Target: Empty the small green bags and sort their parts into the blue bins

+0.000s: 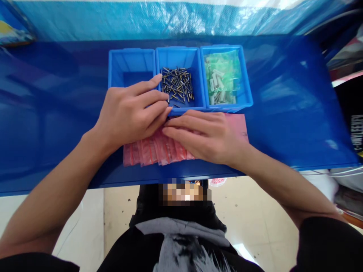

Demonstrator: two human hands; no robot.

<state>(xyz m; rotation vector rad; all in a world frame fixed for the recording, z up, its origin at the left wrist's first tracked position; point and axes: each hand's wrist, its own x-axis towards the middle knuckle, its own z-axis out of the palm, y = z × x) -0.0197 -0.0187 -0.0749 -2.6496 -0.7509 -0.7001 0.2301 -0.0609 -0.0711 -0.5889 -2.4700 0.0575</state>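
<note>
Several pink plastic bags [147, 151] lie overlapping in a fanned row on the blue table. My left hand [130, 109] reaches over their upper edge, its fingers curled with the tips at the top of one bag and the thumb hidden. From the other side my right hand [204, 138] meets it, fingers pressed together on the same bag. The bag's mouth is hidden under my fingers. Just beyond stands a blue bin of rivets [178, 85], metal with thin stems; the left index finger crosses its near left rim.
Left of the rivets is an empty blue bin [132, 62]. The right-hand blue bin [246, 88] holds a green-tinted bag [222, 77] of whitish cylindrical pieces. The blue table [286, 113] ends close to my body. Behind runs a light-blue sheet [113, 20]. Dark items crowd the far right.
</note>
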